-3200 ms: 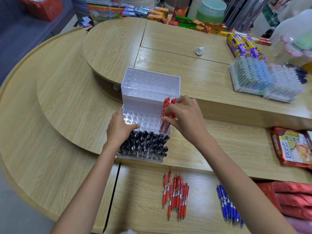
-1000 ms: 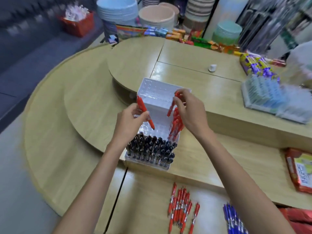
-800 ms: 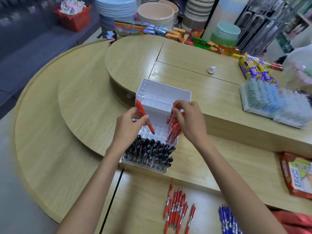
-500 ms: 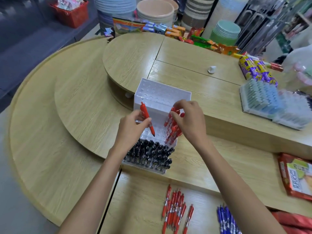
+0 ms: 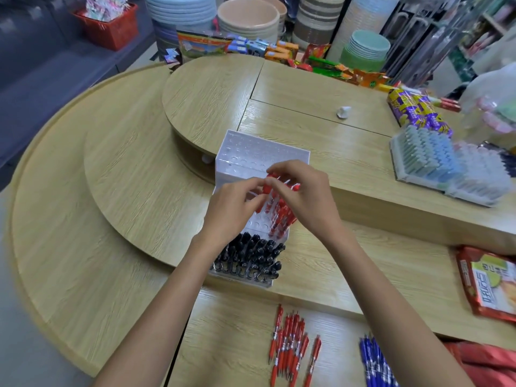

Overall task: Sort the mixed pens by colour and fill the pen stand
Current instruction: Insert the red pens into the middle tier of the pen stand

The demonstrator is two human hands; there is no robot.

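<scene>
Where left hand [image 5: 233, 210] meets right hand [image 5: 305, 196] above the pen stand [image 5: 251, 152], both pinch a red pen [image 5: 265, 189].

- The left hand [image 5: 231, 210] and right hand [image 5: 305, 196] pinch a red pen [image 5: 265, 189] over the pen stand [image 5: 251, 150].
- Its 6 o'clock tier holds black pens [image 5: 251, 254].
- At 6 o'clock of it lie loose red pens [image 5: 289, 350]; at 5 o'clock, blue pens [image 5: 375, 361].

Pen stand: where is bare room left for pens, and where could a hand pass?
Free: the pen stand's whole top tier, middle-tier holes left of the red pens, bare table left of the stand. Crowded: black pens fill the front tier; left hand and right hand meet over the middle tier.
</scene>
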